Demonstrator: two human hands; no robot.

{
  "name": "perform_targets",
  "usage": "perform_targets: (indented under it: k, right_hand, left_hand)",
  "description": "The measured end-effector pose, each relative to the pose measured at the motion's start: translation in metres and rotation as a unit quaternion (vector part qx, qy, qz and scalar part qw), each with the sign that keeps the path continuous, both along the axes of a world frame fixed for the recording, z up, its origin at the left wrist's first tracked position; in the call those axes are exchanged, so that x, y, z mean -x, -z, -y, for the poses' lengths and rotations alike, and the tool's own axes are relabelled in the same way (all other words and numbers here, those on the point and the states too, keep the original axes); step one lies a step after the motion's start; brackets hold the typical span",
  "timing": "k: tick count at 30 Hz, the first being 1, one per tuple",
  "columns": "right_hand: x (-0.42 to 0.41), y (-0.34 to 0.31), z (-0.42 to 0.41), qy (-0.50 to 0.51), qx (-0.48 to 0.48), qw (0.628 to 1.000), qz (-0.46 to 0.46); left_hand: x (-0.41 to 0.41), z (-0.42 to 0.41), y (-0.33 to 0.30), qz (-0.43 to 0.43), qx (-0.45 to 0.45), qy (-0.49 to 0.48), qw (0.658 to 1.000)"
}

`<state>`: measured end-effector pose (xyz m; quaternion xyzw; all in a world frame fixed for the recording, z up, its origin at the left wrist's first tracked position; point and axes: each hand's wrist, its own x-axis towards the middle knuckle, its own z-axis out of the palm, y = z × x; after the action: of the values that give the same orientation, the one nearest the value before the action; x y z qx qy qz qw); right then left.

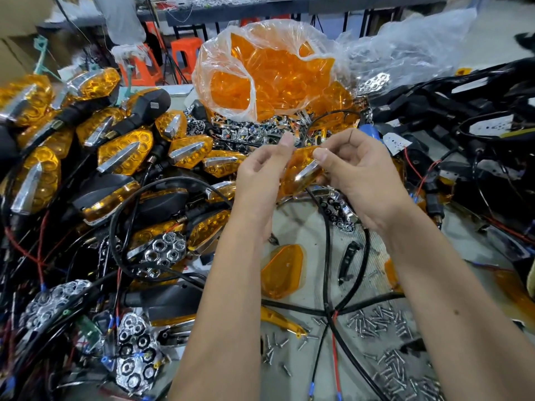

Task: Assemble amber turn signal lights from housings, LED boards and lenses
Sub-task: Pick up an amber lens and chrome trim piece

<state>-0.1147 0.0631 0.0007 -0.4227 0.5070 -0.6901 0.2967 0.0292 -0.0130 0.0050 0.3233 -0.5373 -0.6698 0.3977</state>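
Above the desk (304,215): left hand (257,180) and right hand (356,175), each grip pinching one amber lens with chrome strip (304,169); no legible writing.

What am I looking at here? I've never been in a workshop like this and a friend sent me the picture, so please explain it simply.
There is no machine here: these are a person's two bare hands, seen from a wide-angle camera worn on their head, looking forward and down at a workbench. This is the only view.

The left hand and right hand together hold one amber lens with a shiny chrome strip on it, raised above the bench.

On the left lies a heap of finished amber lights with black housings and wires. Behind the hands stands a clear plastic bag full of loose amber lenses. Close to the person lie a single loose lens, small screws, chrome honeycomb reflectors and black cables. On the right is a tangle of black housings and wiring.
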Motion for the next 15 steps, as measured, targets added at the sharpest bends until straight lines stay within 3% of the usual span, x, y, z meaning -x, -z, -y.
perform_targets:
  k: [3, 9, 15]
  right_hand:
    - [0.0027, 0.0016, -0.0013, 0.012, 0.014, 1.0, -0.002]
    - [0.0036, 0.0013, -0.0015, 0.059, -0.002, 0.997, -0.047]
    - [0.0031, -0.0026, -0.0055, -0.026, -0.055, 0.997, 0.044]
  left_hand:
    - [-0.0039, -0.0017, 0.0028, 0.016, 0.037, 0.078, 0.996]
    - [-0.0043, -0.0016, 0.0066, 0.026, 0.081, 0.086, 0.993]
    - [-0.0051, 0.0007, 0.0081, 0.056, 0.103, 0.06, 0.991]
